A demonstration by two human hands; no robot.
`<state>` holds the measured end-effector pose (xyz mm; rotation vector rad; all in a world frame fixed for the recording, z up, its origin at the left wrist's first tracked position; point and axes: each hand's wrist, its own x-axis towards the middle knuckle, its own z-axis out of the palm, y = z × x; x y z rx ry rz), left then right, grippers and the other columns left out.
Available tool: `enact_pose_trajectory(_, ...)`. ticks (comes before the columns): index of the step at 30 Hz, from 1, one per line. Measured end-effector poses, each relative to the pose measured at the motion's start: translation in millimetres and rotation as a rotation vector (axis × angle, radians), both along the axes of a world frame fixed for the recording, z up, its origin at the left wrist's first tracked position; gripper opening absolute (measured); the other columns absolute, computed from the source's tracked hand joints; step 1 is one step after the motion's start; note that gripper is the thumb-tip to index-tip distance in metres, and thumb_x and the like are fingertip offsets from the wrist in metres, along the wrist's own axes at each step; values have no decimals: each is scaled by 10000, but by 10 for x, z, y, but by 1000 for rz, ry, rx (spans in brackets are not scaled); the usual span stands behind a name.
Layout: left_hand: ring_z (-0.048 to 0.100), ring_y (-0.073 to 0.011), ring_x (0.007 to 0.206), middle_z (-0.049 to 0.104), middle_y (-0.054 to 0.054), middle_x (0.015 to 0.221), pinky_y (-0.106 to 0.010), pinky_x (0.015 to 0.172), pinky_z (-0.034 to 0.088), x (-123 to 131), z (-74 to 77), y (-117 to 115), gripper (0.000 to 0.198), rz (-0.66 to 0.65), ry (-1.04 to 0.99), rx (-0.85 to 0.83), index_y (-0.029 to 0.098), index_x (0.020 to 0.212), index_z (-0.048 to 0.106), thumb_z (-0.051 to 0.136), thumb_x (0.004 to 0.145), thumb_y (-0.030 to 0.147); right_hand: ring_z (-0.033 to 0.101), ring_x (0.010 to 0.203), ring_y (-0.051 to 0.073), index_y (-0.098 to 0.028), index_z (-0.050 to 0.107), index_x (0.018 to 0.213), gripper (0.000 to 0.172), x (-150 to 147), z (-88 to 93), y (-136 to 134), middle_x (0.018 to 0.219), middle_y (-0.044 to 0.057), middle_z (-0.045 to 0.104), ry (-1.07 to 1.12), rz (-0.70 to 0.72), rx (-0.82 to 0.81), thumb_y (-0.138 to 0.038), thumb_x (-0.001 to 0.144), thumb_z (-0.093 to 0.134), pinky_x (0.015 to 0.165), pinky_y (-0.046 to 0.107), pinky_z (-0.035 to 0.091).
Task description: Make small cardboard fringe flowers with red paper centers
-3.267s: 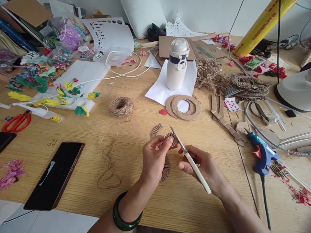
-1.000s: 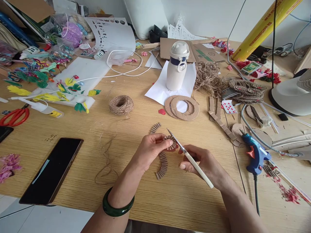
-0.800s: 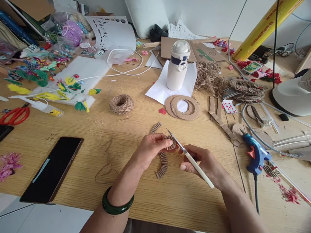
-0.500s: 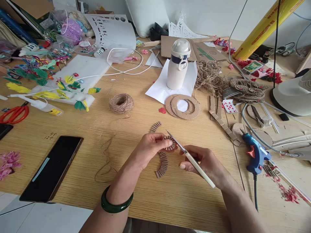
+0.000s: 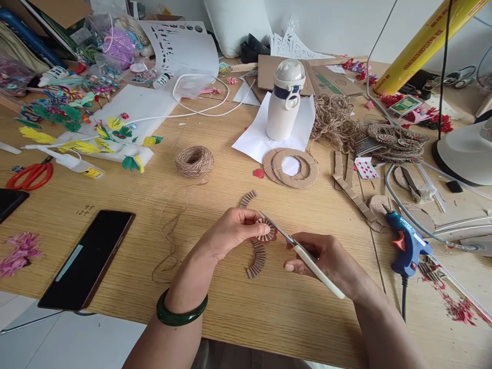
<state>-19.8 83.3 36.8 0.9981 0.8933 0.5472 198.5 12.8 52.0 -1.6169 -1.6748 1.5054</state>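
My left hand (image 5: 234, 233) pinches a small pleated cardboard rosette (image 5: 266, 230) between thumb and fingers, with its rim showing past the fingertips. My right hand (image 5: 323, 256) grips a white-handled craft blade (image 5: 315, 266), and its thin metal tip (image 5: 271, 224) lies over the rosette. Just below the hands, a curved strip of pleated corrugated cardboard (image 5: 257, 260) rests on the wooden table (image 5: 292, 318). A second short pleated strip (image 5: 248, 199) lies just above my left hand.
A ball of jute twine (image 5: 194, 161) and loose strands lie left of my hands. Cardboard rings (image 5: 291, 166) sit near a white bottle (image 5: 285, 100). To the right lies a blue glue gun (image 5: 407, 245). A black phone (image 5: 86, 259) and red scissors (image 5: 29, 176) lie left.
The blade has tilted lower and its tip has moved left and down across the rosette. The view has shifted slightly, and both hands keep their hold.
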Motion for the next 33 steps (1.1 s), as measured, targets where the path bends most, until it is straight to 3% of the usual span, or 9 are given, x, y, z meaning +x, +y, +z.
enact_pose_trajectory(8, 682, -179, 760, 778, -96, 829, -282, 743, 498, -90, -40, 33, 152, -125, -15, -19, 132, 818, 789, 753, 749, 262, 311, 583, 109, -165, 657, 806, 398, 40, -13, 10, 620, -57, 377, -44, 51, 34, -540, 740, 774, 498, 252, 247)
enact_pose_trajectory(21, 693, -182, 728, 762, -104, 797, -306, 724, 545, -99, -22, 51, 164, -160, -81, -92, 126, 768, 760, 763, 740, 287, 304, 577, 104, -142, 688, 850, 439, 91, 21, 25, 610, -54, 371, -31, 87, 37, -563, 747, 760, 484, 248, 238)
enact_pose_trajectory(33, 693, -176, 708, 747, -108, 786, -304, 716, 566, -87, 13, 42, 194, -140, -73, -84, 107, 763, 749, 752, 751, 301, 284, 566, 102, -154, 650, 820, 466, 99, 22, 37, 589, -64, 349, -9, 5, 4, -593, 714, 768, 492, 254, 214)
